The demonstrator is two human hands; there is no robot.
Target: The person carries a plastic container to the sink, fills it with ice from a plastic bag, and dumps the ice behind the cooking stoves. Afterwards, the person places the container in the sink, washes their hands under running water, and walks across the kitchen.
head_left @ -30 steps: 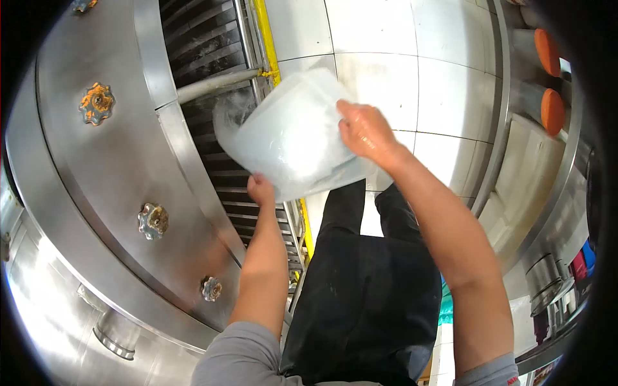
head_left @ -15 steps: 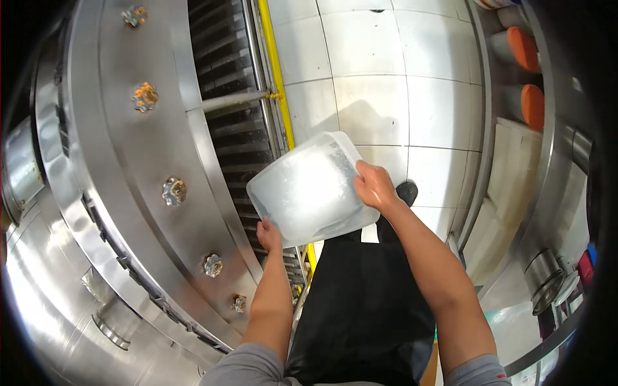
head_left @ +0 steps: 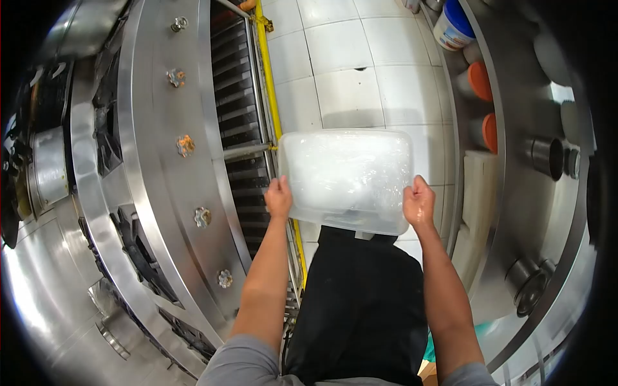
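Between my two hands is a translucent plastic tub (head_left: pixel 347 174), held out over the floor in front of the black apron (head_left: pixel 357 302). Its surface looks wet and shiny. My left hand (head_left: pixel 279 198) is closed on the tub's left edge. On the opposite side, my right hand (head_left: pixel 420 201) grips the right edge, its fingers curled and wet. What the fingertips press on beneath the rim is hidden.
A steel stove front with knobs (head_left: pixel 185 145) runs along the left, with a yellow pipe (head_left: pixel 270 83) beside it. At right, a steel shelf holds orange-lidded containers (head_left: pixel 479 81), a blue-lidded bucket (head_left: pixel 454 26) and metal pots (head_left: pixel 546 157). White tiles (head_left: pixel 347 96) cover the floor.
The tub has turned from a tilted position to nearly level with me. My right hand has moved right and slightly down; my left hand has moved up. The view has shifted along the aisle.
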